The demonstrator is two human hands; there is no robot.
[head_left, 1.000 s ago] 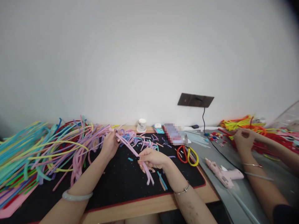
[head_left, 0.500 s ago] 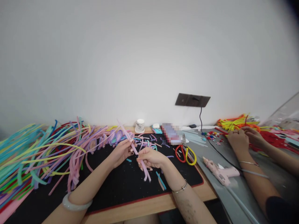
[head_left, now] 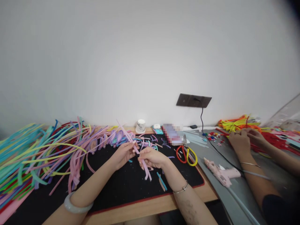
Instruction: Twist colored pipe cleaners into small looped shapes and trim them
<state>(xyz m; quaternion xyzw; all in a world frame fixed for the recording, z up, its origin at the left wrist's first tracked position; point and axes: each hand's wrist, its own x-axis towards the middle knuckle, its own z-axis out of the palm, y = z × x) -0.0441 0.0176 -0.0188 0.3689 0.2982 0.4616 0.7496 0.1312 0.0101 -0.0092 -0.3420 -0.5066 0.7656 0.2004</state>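
Pink-lilac pipe cleaners (head_left: 127, 134) slant across the middle of the view, held in both hands above the black mat (head_left: 117, 190). My left hand (head_left: 125, 153) pinches them at mid-length, with the long ends pointing up and left. Right beside it, my right hand (head_left: 151, 158) is closed round the lower part, and a few short ends stick out below its fingers. The fingertips of the two hands almost meet. How the strands are joined between the fingers is hidden.
Loose pipe cleaners (head_left: 53, 150) heap on the left. Behind stands a paper cup (head_left: 141, 126). Scissors (head_left: 187, 156) with red and yellow handles lie right, near a pink glue gun (head_left: 222, 173) and its cord. A co-worker's hands (head_left: 243, 140) work at far right among red pieces.
My left hand has slid slightly down and right along the pipe cleaners, closer to my right hand. My right hand has barely moved.
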